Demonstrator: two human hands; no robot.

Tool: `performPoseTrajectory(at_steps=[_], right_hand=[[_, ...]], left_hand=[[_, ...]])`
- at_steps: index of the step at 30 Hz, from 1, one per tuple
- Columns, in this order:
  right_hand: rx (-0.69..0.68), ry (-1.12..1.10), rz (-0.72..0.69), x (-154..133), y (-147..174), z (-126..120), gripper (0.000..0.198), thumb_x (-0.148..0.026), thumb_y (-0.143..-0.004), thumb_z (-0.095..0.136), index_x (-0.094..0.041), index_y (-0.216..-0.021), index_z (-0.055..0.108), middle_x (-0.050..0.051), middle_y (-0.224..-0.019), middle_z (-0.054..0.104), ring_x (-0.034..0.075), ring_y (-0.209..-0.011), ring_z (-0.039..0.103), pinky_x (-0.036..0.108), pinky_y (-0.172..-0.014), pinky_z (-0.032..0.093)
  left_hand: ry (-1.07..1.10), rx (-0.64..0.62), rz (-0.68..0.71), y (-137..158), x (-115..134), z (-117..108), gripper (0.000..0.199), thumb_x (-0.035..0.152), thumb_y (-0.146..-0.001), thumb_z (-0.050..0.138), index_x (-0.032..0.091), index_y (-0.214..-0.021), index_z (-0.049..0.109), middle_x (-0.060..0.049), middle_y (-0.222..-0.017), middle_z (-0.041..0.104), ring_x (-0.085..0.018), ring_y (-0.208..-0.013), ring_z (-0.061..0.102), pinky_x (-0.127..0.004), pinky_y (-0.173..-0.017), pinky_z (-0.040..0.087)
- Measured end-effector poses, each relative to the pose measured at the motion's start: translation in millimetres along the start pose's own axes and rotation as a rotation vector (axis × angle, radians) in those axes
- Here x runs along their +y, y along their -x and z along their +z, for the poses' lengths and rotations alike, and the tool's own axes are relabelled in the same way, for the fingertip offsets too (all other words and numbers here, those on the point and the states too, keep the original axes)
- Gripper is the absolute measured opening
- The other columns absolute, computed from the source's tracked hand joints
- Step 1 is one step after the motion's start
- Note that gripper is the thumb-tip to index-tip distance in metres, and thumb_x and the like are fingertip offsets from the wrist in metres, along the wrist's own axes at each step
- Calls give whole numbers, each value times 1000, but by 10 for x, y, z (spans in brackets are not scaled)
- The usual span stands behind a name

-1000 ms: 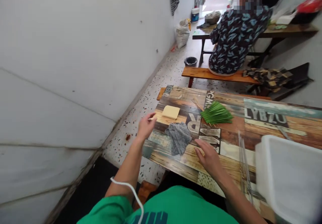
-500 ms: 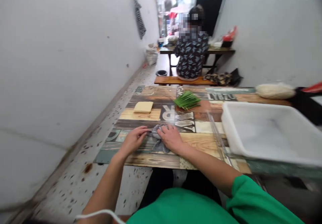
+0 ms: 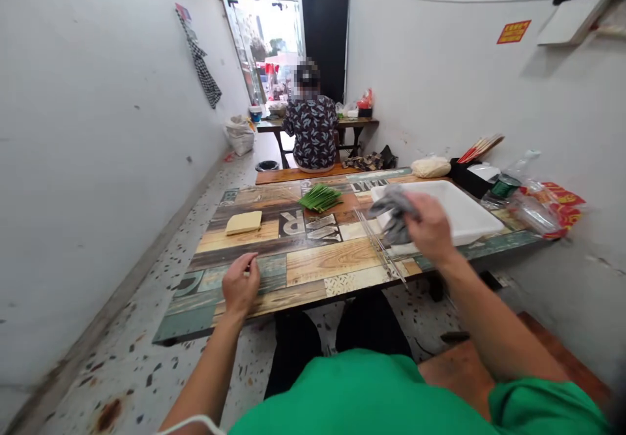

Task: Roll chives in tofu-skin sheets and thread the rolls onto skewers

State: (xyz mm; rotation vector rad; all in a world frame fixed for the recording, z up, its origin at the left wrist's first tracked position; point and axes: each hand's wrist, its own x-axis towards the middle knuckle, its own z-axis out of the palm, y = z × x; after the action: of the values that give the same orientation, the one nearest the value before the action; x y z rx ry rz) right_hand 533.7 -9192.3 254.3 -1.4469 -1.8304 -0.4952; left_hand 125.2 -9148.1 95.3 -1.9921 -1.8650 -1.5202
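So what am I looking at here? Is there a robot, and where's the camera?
No robot here: these are a person's two bare hands. Every picture comes from one camera worn on that person's head, looking forward and down.

The right hand grips a crumpled gray cloth, in front of a white tub in this view. The left hand is at the table's near side, fingers curled; I see nothing in it.

On the patterned table lie a pale yellow stack, a green bunch and thin metal rods. Another person sits beyond.
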Motion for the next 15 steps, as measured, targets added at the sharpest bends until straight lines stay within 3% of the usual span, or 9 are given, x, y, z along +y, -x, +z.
performPoseTrajectory(at_steps=[2, 4, 6, 9, 12, 15], right_hand=[[126, 72, 31, 210, -229, -164, 44, -21, -92, 41, -18, -135, 52, 12, -117, 60, 26, -106, 53, 43, -93, 45], [118, 137, -14, 277, -369, -120, 45, -22, -92, 41, -18, -136, 52, 12, -117, 60, 27, -107, 52, 43, -91, 44], [-45, 214, -153, 216, -337, 77, 42, -19, -91, 44, -19, -131, 56, 12, -116, 61, 27, -105, 51, 41, -89, 43], [-320, 367, -344, 126, -34, 424, 34, -12, -87, 47, -20, -114, 67, 13, -115, 63, 27, -104, 50, 40, -85, 41], [-370, 493, -334, 285, 231, 604, 32, -9, -85, 48, -20, -107, 69, 14, -125, 61, 32, -113, 46, 43, -85, 38], [-396, 552, -331, 649, 254, 604, 34, -10, -86, 47, -21, -111, 68, 14, -129, 58, 32, -113, 46, 40, -79, 37]], left_hand=[[-4, 45, -8, -9, -30, 41, 31, 32, -85, 46, 17, -92, 71, -10, -99, 74, -21, -86, 69, -34, -85, 53], [-8, 64, -13, -16, -60, 72, 30, 30, -84, 46, 17, -92, 71, -11, -100, 73, -22, -89, 68, -35, -86, 53], [-15, 68, -22, -10, -85, 84, 29, 30, -84, 46, 17, -92, 71, -11, -100, 73, -22, -90, 68, -36, -86, 53], [-39, 90, -55, 17, -110, 76, 29, 30, -85, 45, 17, -92, 71, -11, -100, 73, -22, -92, 68, -36, -87, 53], [-62, 89, -66, 35, -118, 66, 29, 29, -86, 45, 17, -91, 71, -10, -101, 73, -22, -94, 68, -36, -89, 53], [-58, 42, -38, 26, -106, 74, 29, 29, -86, 45, 17, -92, 71, -10, -102, 72, -22, -96, 68, -36, -90, 53]])
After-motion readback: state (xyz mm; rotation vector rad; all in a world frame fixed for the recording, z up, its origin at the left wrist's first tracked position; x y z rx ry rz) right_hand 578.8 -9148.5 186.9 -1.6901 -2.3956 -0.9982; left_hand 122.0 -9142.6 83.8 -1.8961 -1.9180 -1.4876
